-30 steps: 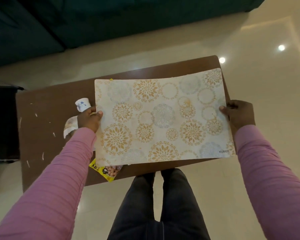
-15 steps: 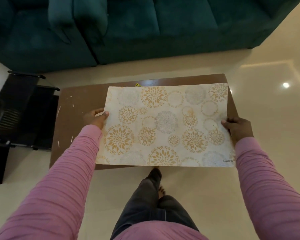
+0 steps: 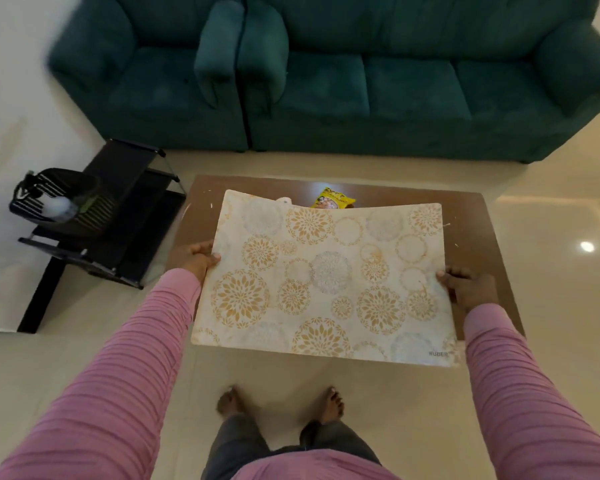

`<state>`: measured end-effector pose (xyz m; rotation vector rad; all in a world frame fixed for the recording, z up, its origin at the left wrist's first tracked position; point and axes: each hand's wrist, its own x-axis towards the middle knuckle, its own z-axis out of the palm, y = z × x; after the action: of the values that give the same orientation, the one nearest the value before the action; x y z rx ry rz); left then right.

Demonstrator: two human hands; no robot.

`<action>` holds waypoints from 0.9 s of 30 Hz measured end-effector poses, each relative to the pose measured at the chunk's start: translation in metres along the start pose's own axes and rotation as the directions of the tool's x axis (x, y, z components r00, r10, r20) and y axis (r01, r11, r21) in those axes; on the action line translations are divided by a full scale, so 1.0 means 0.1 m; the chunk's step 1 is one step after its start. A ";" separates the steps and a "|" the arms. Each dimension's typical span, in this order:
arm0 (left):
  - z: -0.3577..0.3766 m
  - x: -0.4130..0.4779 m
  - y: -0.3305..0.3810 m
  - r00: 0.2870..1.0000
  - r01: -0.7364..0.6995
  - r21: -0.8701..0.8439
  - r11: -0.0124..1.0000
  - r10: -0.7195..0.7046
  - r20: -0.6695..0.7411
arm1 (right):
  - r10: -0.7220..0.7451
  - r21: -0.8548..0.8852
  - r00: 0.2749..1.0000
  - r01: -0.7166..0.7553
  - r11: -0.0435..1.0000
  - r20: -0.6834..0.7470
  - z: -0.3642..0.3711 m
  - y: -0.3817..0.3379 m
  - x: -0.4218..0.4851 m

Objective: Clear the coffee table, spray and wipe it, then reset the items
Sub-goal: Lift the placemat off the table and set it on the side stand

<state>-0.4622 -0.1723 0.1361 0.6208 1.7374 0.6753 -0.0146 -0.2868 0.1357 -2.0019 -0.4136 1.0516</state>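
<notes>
A cream placemat [image 3: 326, 278] printed with gold and grey flower circles is held up flat over the brown coffee table [image 3: 471, 237]. My left hand [image 3: 196, 259] pinches its left edge and my right hand [image 3: 466, 287] grips its right edge. Behind the mat's far edge a yellow snack packet [image 3: 333, 199] lies on the table, and the top of a small white cup [image 3: 284, 200] peeks out beside it. Small white scraps dot the tabletop. The mat hides most of the table.
A teal sofa [image 3: 361, 81] runs along the back, close to the table's far side. A black glass side stand [image 3: 118, 216] with a black slotted basket [image 3: 59, 199] sits left of the table. My bare feet [image 3: 281, 403] stand on the glossy cream tile floor.
The view has risen and pulled back from the table. The mat has come up off the tabletop, and the snack packet and cup that were near my left hand now show beyond its far edge.
</notes>
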 end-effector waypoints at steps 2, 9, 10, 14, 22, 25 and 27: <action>-0.27 -0.03 0.06 0.999 -0.025 -0.018 1.000 0.025 -0.024 | -0.014 -0.010 1.000 0.014 1.000 0.006 0.20 -0.05 -0.18; -1.49 0.29 0.08 0.995 -0.095 -0.041 0.995 0.093 -0.035 | -0.042 0.025 0.999 0.042 0.999 0.015 1.20 -0.12 -0.78; -1.67 0.35 0.08 0.995 -0.094 -0.046 0.994 0.093 -0.039 | -0.050 0.012 0.998 0.050 0.999 0.027 1.37 -0.12 -0.86; -2.34 0.60 0.09 0.994 -0.089 -0.045 0.995 0.086 -0.066 | -0.067 -0.031 0.996 0.069 0.997 0.056 1.96 -0.13 -1.12; -3.10 1.06 0.28 0.988 -0.127 -0.028 0.992 0.124 -0.092 | -0.073 -0.046 0.994 0.077 0.996 0.087 2.88 -0.31 -1.34; -3.30 1.28 0.41 0.984 -0.146 -0.023 0.989 0.142 -0.112 | -0.052 -0.046 0.991 0.058 0.997 0.121 3.22 -0.37 -1.22; -3.43 1.46 0.53 0.979 -0.157 -0.007 0.988 0.155 -0.130 | -0.057 -0.049 0.992 0.063 0.997 0.114 3.45 -0.42 -1.11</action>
<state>-0.8259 -0.0768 0.1517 0.7202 1.8132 0.8559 -0.3524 -0.1512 0.1178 -1.9688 -0.5634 1.1299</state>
